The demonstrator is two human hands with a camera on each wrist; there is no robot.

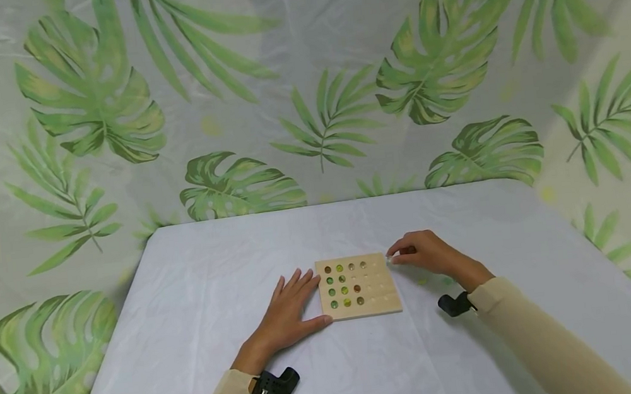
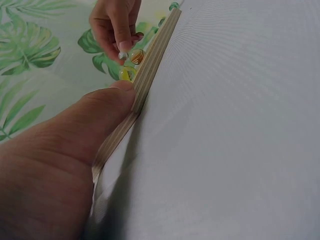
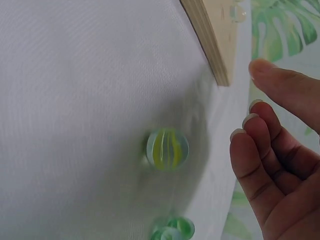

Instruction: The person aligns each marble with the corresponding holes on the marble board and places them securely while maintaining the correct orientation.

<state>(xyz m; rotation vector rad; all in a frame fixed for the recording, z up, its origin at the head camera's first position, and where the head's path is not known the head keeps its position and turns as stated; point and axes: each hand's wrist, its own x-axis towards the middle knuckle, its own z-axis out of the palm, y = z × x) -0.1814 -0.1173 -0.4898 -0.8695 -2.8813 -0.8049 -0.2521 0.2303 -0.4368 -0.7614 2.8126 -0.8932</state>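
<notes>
A light wooden board (image 1: 383, 292) with rows of round hollows lies on the table, glass marbles (image 1: 344, 290) filling its left columns and part of the third and top row. My left hand (image 1: 284, 317) rests with straight, spread fingers along the board's left side, its thumb against the front left corner. At the back right corner, my right hand (image 1: 426, 253) pinches a small pale, clear marble (image 2: 123, 55) at its fingertips. In the right wrist view that marble is hidden, and the other fingers are curled in.
Right of the board, under my right forearm, lie a loose yellow-striped marble (image 3: 168, 149) and green marbles (image 3: 175, 229). A white cloth (image 1: 355, 371) covers the table. Behind it hangs a leaf-patterned curtain (image 1: 340, 156).
</notes>
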